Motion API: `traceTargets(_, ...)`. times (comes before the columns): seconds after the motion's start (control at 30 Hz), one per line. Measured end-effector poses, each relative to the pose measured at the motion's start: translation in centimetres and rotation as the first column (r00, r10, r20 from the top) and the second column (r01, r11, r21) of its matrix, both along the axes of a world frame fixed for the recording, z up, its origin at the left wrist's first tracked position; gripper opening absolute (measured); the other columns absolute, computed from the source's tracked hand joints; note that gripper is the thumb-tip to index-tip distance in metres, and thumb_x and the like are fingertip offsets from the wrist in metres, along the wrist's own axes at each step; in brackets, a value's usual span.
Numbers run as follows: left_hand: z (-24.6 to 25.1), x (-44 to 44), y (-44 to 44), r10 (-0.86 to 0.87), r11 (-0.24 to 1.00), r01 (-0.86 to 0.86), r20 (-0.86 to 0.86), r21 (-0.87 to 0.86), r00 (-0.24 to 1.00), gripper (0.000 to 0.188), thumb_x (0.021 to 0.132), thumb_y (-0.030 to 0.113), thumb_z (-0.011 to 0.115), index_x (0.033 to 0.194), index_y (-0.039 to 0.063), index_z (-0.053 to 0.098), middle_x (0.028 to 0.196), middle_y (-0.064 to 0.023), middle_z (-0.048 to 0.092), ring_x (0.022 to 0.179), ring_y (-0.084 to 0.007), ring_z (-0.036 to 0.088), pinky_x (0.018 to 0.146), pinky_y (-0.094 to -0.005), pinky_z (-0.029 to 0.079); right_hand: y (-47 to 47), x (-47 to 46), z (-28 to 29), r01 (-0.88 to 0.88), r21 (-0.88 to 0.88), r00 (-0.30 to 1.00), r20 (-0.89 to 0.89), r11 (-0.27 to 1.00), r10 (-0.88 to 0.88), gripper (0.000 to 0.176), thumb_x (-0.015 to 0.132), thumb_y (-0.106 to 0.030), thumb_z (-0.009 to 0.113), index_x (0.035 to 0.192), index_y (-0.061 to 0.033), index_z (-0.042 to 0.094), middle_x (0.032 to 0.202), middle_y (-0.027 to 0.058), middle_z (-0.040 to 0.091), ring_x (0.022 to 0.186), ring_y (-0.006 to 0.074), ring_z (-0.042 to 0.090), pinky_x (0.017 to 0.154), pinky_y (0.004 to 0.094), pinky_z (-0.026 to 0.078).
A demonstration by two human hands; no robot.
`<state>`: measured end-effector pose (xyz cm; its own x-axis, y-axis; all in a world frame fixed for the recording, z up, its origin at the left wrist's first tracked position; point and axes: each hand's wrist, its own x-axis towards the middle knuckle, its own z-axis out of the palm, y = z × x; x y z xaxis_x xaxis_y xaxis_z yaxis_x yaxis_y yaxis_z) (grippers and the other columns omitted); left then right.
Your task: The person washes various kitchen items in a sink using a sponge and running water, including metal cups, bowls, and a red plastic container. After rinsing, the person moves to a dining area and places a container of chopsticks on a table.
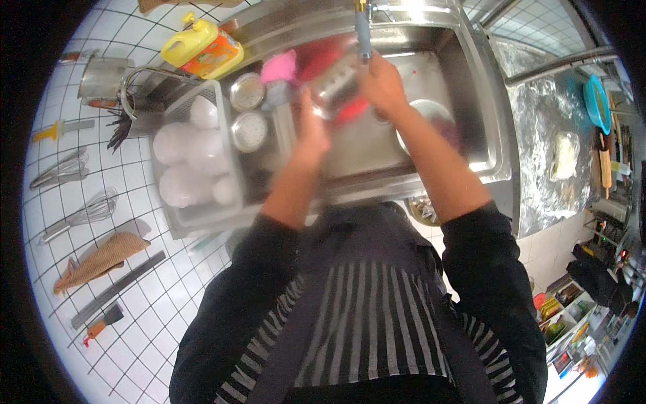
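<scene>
Over the steel sink, a shiny metal container is tilted and blurred by motion. My left hand holds its left side, and my right hand is at its right end, just under the grey-tipped faucet. Behind and below the container shows a red basin, partly hidden by it. A round pale bowl lies in the sink, partly covered by my right forearm. To the left of my left hand are a pink cloth and two round metal containers with whitish tops.
A white plastic basket with several white rounded items stands at the left. Behind it is a yellow jug. Whisks and a scraper hang on the tiled wall. A floured worktop at the right bears wrapped dough.
</scene>
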<state>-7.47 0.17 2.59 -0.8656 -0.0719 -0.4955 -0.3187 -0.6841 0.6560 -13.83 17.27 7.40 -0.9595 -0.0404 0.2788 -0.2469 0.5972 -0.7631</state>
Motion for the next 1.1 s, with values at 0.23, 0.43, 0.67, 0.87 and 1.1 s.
traceTargets(0.23, 2.7, -2.1, 2.4, -0.201, 0.936, 0.161, -0.098, -0.313, 0.975, 0.075, 0.099, 0.062, 0.057, 0.158, 0.017, 0.044, 0.154, -0.0101, 0.053, 0.138, -0.0304, 0.053, 0.113, -0.0562, 0.042, 6.4, 1.6, -6.6, 0.440, -0.283, 0.874, 0.353, 0.852, -0.334, 0.041, 0.113, -0.042, 0.043, 0.100, -0.0065, 0.059, 0.086, 0.0100, 0.065, 0.084, 0.0292, 0.075, 0.071, 0.0429, 0.058)
traceTargets(0.43, 4.3, -2.4, 4.8, -0.229, 0.971, 0.238, -0.192, 0.026, 0.954, 0.051, 0.095, 0.009, 0.067, 0.145, 0.017, 0.060, 0.115, -0.0107, 0.070, 0.098, -0.0203, 0.070, 0.081, -0.0336, 0.057, 7.8, 4.1, -6.1, 0.846, -0.528, 0.500, 0.834, 0.074, 0.235, 0.048, 0.113, -0.046, 0.039, 0.125, -0.0043, 0.060, 0.107, 0.0148, 0.070, 0.103, 0.0326, 0.072, 0.087, 0.0503, 0.059)
traceTargets(0.67, 4.3, -4.2, 5.4, -0.132, 0.991, 0.131, 0.010, 0.029, 0.991, 0.043, 0.095, 0.021, 0.063, 0.137, 0.012, 0.061, 0.114, -0.0064, 0.070, 0.103, -0.0227, 0.068, 0.088, -0.0383, 0.055, 3.7, 6.3, -7.6, 0.712, -0.695, 0.605, 0.678, 0.098, 0.416, 0.053, 0.112, -0.040, 0.028, 0.133, -0.0056, 0.062, 0.121, 0.0138, 0.071, 0.111, 0.0336, 0.067, 0.101, 0.0520, 0.052)
traceTargets(0.87, 6.5, -2.1, 5.3, -0.140, 0.990, 0.135, 0.125, 0.050, 0.982, 0.085, 0.101, 0.077, 0.030, 0.148, 0.010, 0.055, 0.129, -0.0122, 0.069, 0.114, -0.0295, 0.065, 0.103, -0.0447, 0.048, 2.3, 6.1, -4.7, 0.810, -0.531, 0.470, 0.841, 0.248, 0.267, 0.024, 0.103, -0.024, 0.046, 0.102, -0.0097, 0.066, 0.083, 0.0061, 0.067, 0.079, 0.0247, 0.064, 0.079, 0.0437, 0.055)
traceTargets(1.1, 2.6, -1.2, 3.3, -0.195, 0.939, 0.224, 0.130, -0.260, 0.972, 0.084, 0.100, 0.083, 0.019, 0.127, 0.019, 0.066, 0.100, -0.0039, 0.068, 0.078, -0.0220, 0.059, 0.070, -0.0439, 0.048, 1.1, 6.1, -3.7, 0.708, -0.574, 0.404, 0.807, 0.411, 0.431, 0.014, 0.094, -0.021, 0.051, 0.092, -0.0122, 0.063, 0.073, 0.0028, 0.058, 0.062, 0.0193, 0.055, 0.058, 0.0368, 0.051)
